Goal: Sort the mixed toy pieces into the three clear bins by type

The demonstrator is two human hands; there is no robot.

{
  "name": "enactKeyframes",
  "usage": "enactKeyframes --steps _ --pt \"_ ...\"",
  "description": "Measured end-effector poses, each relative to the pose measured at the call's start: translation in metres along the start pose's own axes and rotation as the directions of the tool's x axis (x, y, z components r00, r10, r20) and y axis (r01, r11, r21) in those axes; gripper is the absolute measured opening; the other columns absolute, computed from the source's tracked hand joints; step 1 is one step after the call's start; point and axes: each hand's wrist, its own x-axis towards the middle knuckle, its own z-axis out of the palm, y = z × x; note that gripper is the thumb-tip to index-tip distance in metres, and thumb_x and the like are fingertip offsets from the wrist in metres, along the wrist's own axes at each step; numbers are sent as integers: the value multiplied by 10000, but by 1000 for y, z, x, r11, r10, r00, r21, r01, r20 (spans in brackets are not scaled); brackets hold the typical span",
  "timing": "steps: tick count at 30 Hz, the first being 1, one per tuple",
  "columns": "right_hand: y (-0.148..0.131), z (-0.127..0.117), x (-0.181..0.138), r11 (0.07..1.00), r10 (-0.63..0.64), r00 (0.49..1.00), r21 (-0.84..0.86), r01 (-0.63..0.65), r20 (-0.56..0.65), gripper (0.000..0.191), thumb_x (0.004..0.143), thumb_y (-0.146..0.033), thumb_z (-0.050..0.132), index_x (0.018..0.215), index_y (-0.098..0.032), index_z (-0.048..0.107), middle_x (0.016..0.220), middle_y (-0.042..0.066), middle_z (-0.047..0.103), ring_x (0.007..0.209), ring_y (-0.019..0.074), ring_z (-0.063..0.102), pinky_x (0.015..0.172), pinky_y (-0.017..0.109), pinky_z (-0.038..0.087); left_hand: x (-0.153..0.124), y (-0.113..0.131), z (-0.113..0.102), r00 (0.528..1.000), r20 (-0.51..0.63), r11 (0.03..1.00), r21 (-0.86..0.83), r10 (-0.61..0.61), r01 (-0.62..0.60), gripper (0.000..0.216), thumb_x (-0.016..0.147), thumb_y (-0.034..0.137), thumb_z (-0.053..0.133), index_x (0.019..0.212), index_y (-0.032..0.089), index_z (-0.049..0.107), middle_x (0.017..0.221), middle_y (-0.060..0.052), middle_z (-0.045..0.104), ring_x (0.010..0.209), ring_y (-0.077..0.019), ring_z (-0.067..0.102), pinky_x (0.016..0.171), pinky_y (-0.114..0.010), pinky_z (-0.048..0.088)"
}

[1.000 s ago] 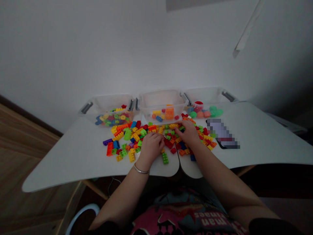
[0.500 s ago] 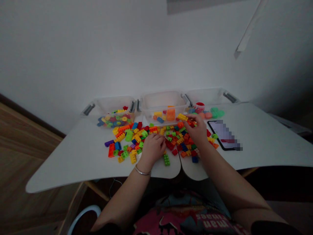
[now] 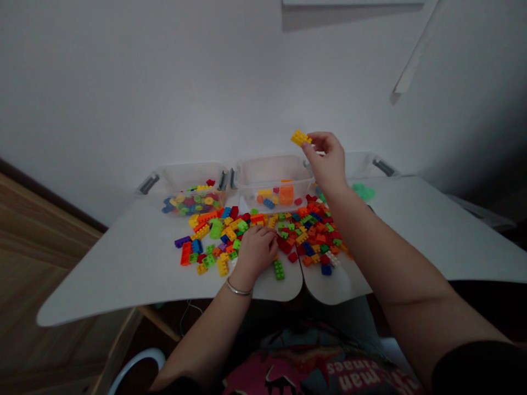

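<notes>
My right hand (image 3: 327,159) is raised above the right edge of the middle clear bin (image 3: 267,171), pinching a yellow toy building brick (image 3: 301,137) between thumb and fingers. The brick points left and touches nothing else. My left hand (image 3: 258,249) rests on the heap of colourful building bricks (image 3: 230,227), with its fingers curled downward and together. What lies under those fingers is hidden. A green brick (image 3: 279,269) lies just right of the left hand, near the table's front edge. Inside the middle bin are a few pieces, among them an orange block (image 3: 286,193).
A clear bin (image 3: 193,173) at the left holds many coloured pieces. Another clear bin (image 3: 362,164) stands at the right, partly behind my right arm, with green pieces (image 3: 363,191) showing. The white table (image 3: 135,258) has a seam between two rounded front corners.
My right hand has risen from the back of the brick heap to above the middle bin, carrying the yellow brick. My left hand has stayed in place. My right arm now covers the phone.
</notes>
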Motion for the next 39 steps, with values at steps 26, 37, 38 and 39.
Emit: enactKeyframes --steps 26,37,38,39 --pt "-3 43 1 931 280 863 -338 -137 421 227 812 -268 655 1023 -188 684 936 50 725 823 170 656 810 334 511 -1 0 -2 1000 11 1000 15 17 -17 157 859 155 558 839 188 710 947 -45 741 874 -222 609 840 -391 514" --pt "-17 -39 -83 990 -26 963 -127 62 268 187 844 -308 579 963 -204 679 945 64 717 837 193 649 805 383 524 0 0 -3 1000 10 1000 -12 15 -15 168 857 145 546 839 197 704 956 -50 740 881 -218 611 856 -393 513" --pt "-13 -52 -94 981 -27 953 -177 84 302 181 836 -316 592 947 -208 685 946 68 719 865 211 650 823 403 519 0 0 -2 1000 9 1000 -14 11 -11 167 856 145 546 837 197 703 957 -50 740 884 -218 610 861 -394 512" --pt "-8 -64 -103 969 -1 939 -232 86 343 176 839 -313 587 940 -212 690 964 70 721 894 224 651 839 418 516 0 0 -2 1000 9 1000 -15 7 -7 165 856 146 547 835 197 703 958 -51 741 886 -219 610 863 -395 512"
